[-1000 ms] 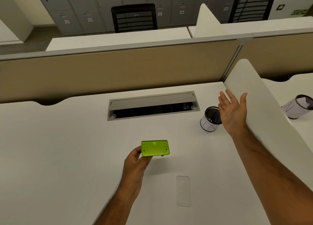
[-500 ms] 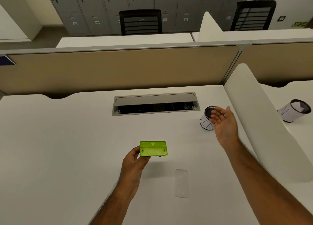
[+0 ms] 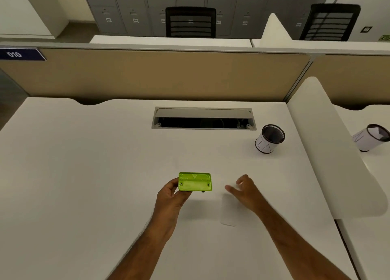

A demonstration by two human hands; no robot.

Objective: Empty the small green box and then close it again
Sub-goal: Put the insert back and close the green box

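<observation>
My left hand (image 3: 172,197) grips the small green box (image 3: 194,182) by its left end and holds it just above the white desk (image 3: 84,174). The box's flat face with a small triangle mark points up at me; whether it is closed I cannot tell. My right hand (image 3: 245,190) hovers low over the desk to the right of the box, fingers spread and holding nothing. Beneath it lies a clear, flat rectangular piece (image 3: 228,214) on the desk.
A mesh pen cup with a white paper wrap (image 3: 269,139) stands at the back right. A cable tray opening (image 3: 203,119) sits in the desk's middle back. A white divider (image 3: 333,153) borders the right side, a tan partition (image 3: 147,75) the back.
My right hand has come down from beside the pen cup to low over the desk next to the box. My left hand has kept hold of the box.
</observation>
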